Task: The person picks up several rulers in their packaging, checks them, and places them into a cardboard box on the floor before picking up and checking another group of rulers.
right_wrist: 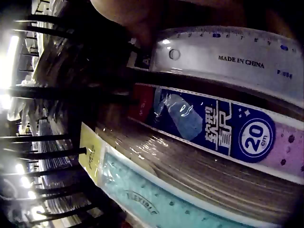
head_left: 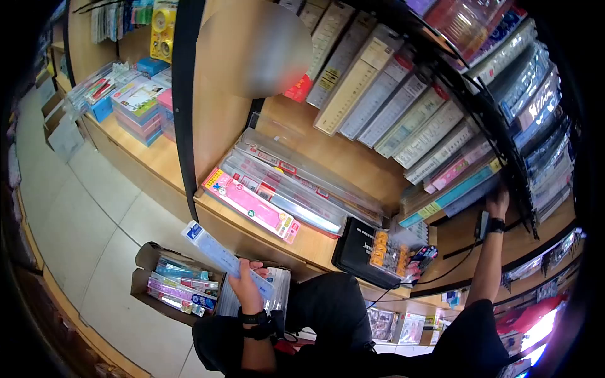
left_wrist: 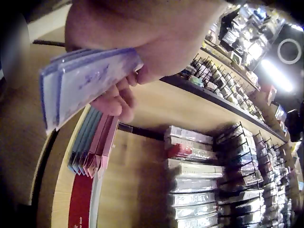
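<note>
My left hand grips a few flat light-blue ruler packs, fanned slightly; the left wrist view shows their ends between the thumb and fingers of the hand. My right hand reaches in at the hanging ruler packs, beside a teal pack; its fingertips are hidden. In the right wrist view part of the hand shows at the top, near a clear ruler. Below it are a blue-and-purple 20 cm pack and a teal flexible ruler pack.
On the lower shelf lie long clear cases, a pink box and a black case. Black hooks stick out near my right hand. An open carton of packs stands on the floor, and a cable hangs by my right arm.
</note>
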